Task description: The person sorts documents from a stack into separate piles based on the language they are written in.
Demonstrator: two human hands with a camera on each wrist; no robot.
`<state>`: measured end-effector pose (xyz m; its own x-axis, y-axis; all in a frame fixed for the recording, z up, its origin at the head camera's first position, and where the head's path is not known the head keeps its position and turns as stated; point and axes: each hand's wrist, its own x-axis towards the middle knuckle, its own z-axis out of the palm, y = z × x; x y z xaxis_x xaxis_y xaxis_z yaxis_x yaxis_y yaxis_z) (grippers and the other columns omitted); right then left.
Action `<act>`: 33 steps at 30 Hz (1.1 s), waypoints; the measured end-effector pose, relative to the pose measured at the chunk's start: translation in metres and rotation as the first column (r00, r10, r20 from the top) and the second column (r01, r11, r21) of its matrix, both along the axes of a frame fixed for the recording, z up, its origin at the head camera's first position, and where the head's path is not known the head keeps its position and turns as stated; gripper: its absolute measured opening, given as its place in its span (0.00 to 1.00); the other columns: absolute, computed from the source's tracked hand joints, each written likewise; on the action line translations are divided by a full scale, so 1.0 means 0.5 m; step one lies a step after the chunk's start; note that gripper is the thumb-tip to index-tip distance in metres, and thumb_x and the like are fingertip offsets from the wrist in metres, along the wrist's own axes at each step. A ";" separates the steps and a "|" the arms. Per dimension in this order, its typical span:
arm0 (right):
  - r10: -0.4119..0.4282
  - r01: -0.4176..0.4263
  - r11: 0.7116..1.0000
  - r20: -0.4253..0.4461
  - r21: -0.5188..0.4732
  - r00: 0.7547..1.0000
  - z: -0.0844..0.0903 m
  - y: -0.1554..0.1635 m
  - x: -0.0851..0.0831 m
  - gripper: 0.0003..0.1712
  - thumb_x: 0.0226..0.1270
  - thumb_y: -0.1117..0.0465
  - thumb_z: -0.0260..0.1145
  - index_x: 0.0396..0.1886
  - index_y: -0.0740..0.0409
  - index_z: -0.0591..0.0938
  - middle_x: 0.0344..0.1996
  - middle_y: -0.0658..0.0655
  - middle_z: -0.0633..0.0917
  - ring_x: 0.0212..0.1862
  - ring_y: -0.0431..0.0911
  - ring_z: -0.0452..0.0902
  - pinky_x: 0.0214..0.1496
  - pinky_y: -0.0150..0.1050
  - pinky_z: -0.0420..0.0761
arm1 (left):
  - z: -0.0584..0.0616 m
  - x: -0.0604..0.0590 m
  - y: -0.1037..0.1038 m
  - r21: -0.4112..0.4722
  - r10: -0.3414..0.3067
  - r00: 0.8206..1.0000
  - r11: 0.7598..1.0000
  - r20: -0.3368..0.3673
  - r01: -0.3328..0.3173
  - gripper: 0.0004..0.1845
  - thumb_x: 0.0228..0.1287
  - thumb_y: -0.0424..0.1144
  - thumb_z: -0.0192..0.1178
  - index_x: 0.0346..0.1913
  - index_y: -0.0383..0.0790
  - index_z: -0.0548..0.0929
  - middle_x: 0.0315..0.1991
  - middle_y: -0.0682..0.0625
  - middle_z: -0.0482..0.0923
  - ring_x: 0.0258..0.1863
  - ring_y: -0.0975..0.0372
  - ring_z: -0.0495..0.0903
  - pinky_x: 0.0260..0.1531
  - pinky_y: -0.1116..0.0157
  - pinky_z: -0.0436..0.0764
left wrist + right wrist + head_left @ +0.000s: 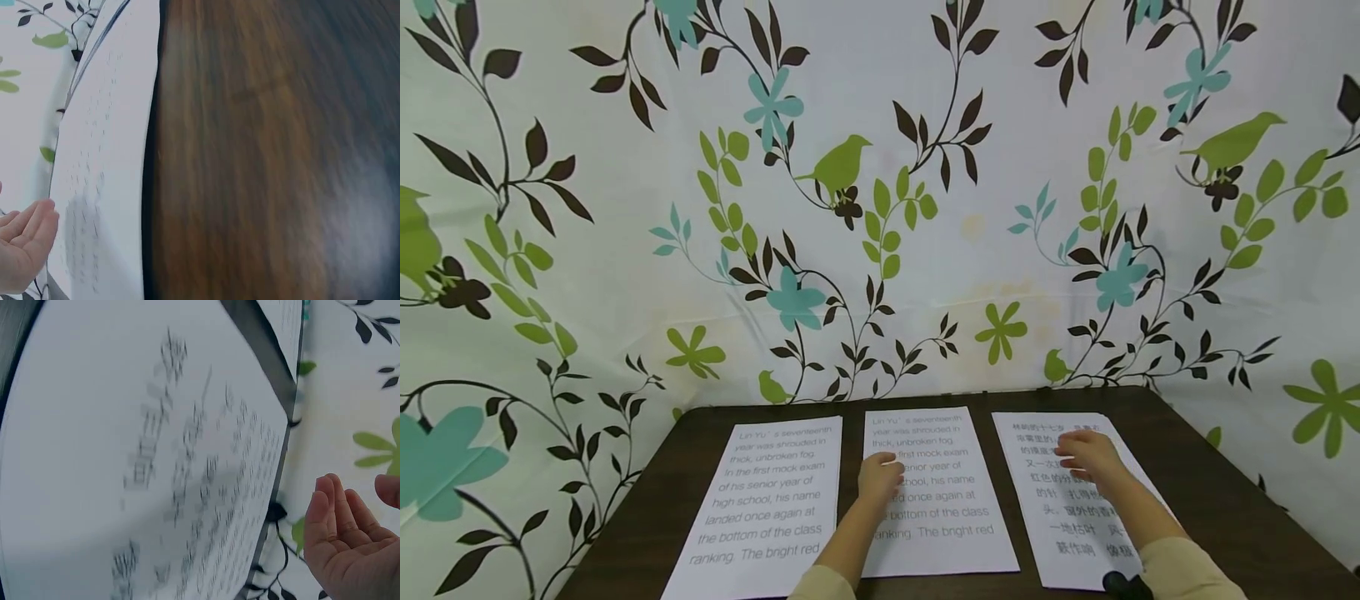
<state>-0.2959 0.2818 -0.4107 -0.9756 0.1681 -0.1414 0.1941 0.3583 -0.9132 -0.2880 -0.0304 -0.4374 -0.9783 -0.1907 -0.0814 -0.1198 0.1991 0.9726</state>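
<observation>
Over the left edge of the middle English-text sheet is my left hand, its fingers loosely bent with nothing in them. In the left wrist view that hand shows relaxed fingers beside a printed sheet. My right hand hovers over the upper part of the right sheet, printed with Chinese characters, and covers some of its lines. The right wrist view shows the same hand palm up to the camera, fingers slightly bent and thumb apart, holding nothing.
A third sheet with English text lies at the left of the dark wooden table. Behind the table's far edge hangs a white cloth printed with leaves, birds and flowers. A small black object shows beside the right sleeve.
</observation>
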 end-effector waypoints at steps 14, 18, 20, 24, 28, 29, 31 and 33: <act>0.032 -0.030 0.997 0.029 -0.076 0.999 -0.024 -0.107 0.009 0.20 0.60 0.62 0.53 0.46 0.75 0.68 0.30 0.61 0.78 0.32 0.51 0.75 0.32 0.40 0.76 | -0.150 -0.091 -0.079 -0.088 0.064 0.998 0.994 -0.027 -0.066 0.21 0.53 0.38 0.54 0.50 0.31 0.71 0.44 0.40 0.72 0.42 0.50 0.72 0.39 0.52 0.72; 0.078 -0.073 0.994 0.053 -0.087 0.996 -0.032 -0.129 0.012 0.22 0.59 0.61 0.54 0.47 0.76 0.68 0.33 0.63 0.78 0.34 0.53 0.75 0.33 0.43 0.75 | -0.161 -0.103 -0.076 -0.054 0.095 0.995 0.994 -0.007 -0.095 0.22 0.52 0.39 0.54 0.50 0.32 0.71 0.44 0.40 0.72 0.42 0.50 0.72 0.39 0.52 0.71; 0.100 -0.094 0.991 0.063 -0.097 0.993 -0.037 -0.140 0.015 0.23 0.58 0.61 0.55 0.47 0.76 0.67 0.34 0.65 0.77 0.34 0.54 0.74 0.34 0.45 0.76 | -0.162 -0.105 -0.074 -0.043 0.111 0.994 0.993 0.003 -0.111 0.22 0.52 0.39 0.54 0.50 0.32 0.71 0.44 0.41 0.72 0.42 0.50 0.72 0.39 0.52 0.71; 0.124 -0.114 0.988 0.094 -0.103 0.988 -0.042 -0.162 0.022 0.24 0.57 0.61 0.55 0.47 0.77 0.67 0.36 0.68 0.74 0.36 0.56 0.73 0.34 0.47 0.76 | -0.154 -0.103 -0.075 -0.046 0.142 0.990 0.989 0.012 -0.141 0.20 0.52 0.37 0.54 0.49 0.31 0.71 0.42 0.42 0.72 0.41 0.51 0.72 0.38 0.53 0.72; 0.123 -0.110 0.985 0.093 -0.134 0.988 -0.048 -0.176 0.025 0.23 0.57 0.61 0.54 0.46 0.76 0.67 0.37 0.69 0.73 0.37 0.56 0.73 0.34 0.47 0.76 | -0.104 -0.074 -0.076 -0.038 0.145 0.989 0.989 0.028 -0.144 0.19 0.53 0.35 0.54 0.48 0.29 0.71 0.40 0.41 0.72 0.41 0.50 0.71 0.34 0.58 0.74; 0.117 -0.103 0.984 0.088 -0.147 0.989 -0.051 -0.179 0.026 0.22 0.57 0.61 0.54 0.45 0.76 0.67 0.37 0.69 0.73 0.36 0.56 0.72 0.34 0.47 0.76 | -0.084 -0.061 -0.075 -0.028 0.145 0.989 0.989 0.032 -0.144 0.19 0.53 0.35 0.53 0.47 0.27 0.71 0.40 0.39 0.72 0.41 0.48 0.71 0.34 0.57 0.74; 0.098 -0.083 0.982 0.080 -0.170 0.992 -0.054 -0.183 0.027 0.20 0.57 0.63 0.54 0.44 0.76 0.68 0.36 0.68 0.73 0.35 0.55 0.72 0.33 0.46 0.76 | -0.045 -0.034 -0.074 0.002 0.152 0.987 0.988 0.043 -0.153 0.19 0.53 0.33 0.52 0.48 0.25 0.70 0.42 0.36 0.71 0.43 0.46 0.70 0.37 0.55 0.73; 0.077 -0.063 0.981 0.075 -0.183 0.994 -0.056 -0.187 0.028 0.20 0.55 0.64 0.54 0.43 0.76 0.69 0.35 0.66 0.73 0.34 0.53 0.72 0.33 0.44 0.76 | -0.017 -0.010 -0.075 0.045 0.149 0.988 0.988 0.044 -0.151 0.21 0.52 0.32 0.51 0.48 0.22 0.68 0.43 0.32 0.68 0.45 0.42 0.68 0.39 0.52 0.72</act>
<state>-0.2820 0.1882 -0.4387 -0.9680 0.0642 -0.2425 0.2506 0.2044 -0.9463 -0.2932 -0.0678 -0.4460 -0.9347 -0.3296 -0.1332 -0.1842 0.1286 0.9744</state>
